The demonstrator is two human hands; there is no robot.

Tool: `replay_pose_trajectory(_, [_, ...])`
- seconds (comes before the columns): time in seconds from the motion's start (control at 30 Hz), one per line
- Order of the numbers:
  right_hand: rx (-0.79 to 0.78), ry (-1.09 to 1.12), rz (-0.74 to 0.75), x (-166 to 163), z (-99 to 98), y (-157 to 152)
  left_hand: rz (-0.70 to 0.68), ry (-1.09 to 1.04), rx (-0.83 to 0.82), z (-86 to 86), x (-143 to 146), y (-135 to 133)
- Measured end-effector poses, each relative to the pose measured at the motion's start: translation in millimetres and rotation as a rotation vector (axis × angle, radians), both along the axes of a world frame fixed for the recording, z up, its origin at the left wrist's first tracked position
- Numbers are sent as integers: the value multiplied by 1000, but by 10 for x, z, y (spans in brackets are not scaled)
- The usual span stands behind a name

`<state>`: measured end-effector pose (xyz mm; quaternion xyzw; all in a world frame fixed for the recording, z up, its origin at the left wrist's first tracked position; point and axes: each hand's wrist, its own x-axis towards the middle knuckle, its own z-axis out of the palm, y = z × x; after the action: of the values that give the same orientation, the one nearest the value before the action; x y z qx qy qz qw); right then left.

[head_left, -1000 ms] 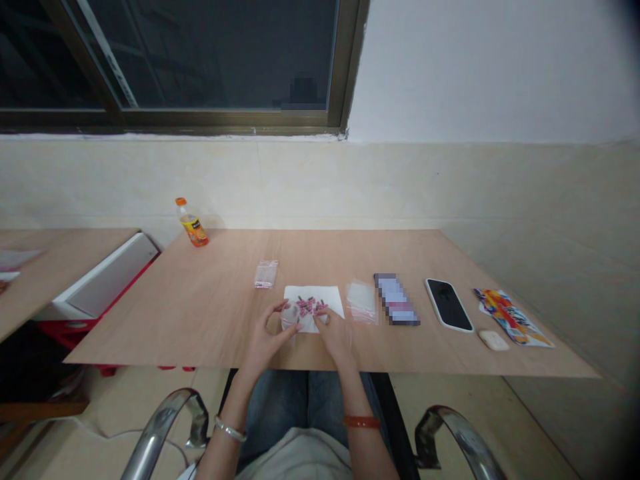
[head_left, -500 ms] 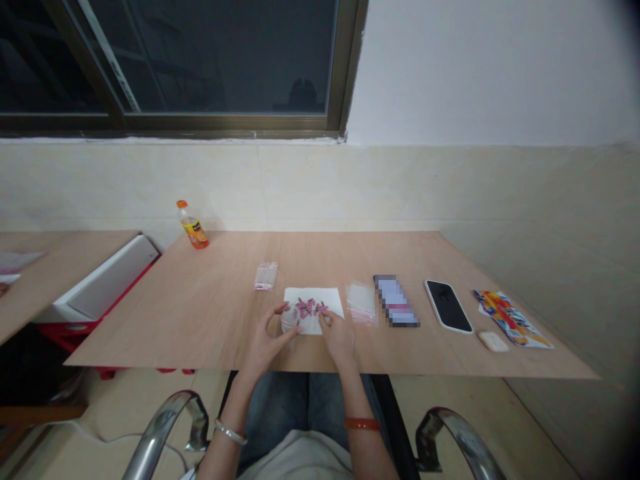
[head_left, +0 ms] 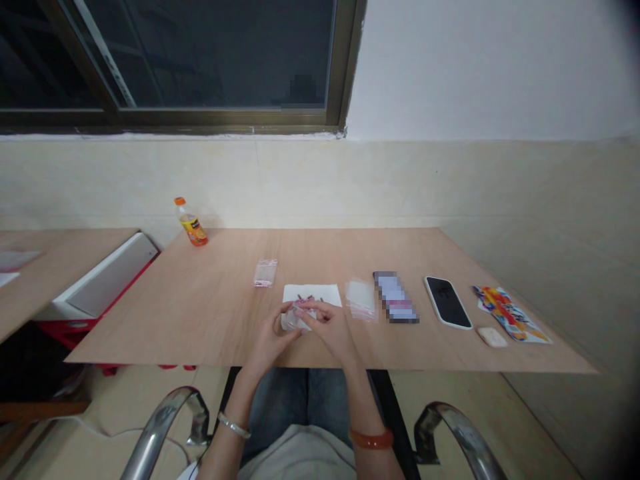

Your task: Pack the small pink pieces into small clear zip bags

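Bag (head_left: 291, 323) of clear plastic is clamped in the left hand's (head_left: 267, 337) grip, over the near left part of a white sheet (head_left: 333, 293) on the desk (head_left: 175, 313). The right hand (head_left: 333, 331) is brought to its far edge, though whether that grip is closed on anything cannot be told. Small pink pieces (head_left: 310, 298) are left loose on the sheet, so the work is judged only partly done; flat bags (head_left: 361, 298) are laid just beside it.

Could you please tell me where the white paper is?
In the head view, the white paper lies centrally on the wooden table, partly hidden by the left hand and right hand, just left of clear plastic bags.
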<state>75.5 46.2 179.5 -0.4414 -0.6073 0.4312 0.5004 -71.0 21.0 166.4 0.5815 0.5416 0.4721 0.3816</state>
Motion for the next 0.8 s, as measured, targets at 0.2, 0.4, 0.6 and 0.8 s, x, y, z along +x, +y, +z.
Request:
replay_pose_trajectory(0.2, [-29,-156,-180,129,-264,146,-6,24,-28,-5,-1,8])
replay_pose_trajectory(0.4, [-113,-582,-322,334,-720,239,24,38,-25,-12,-10,4])
replay_pose_trajectory(0.6, [-175,-712,-276,296,-731,242,13,41,-27,-22,-18,8])
replay_pose_trajectory(0.8, [-204,-770,-284,218,-700,241,18,52,-22,-43,-36,18])
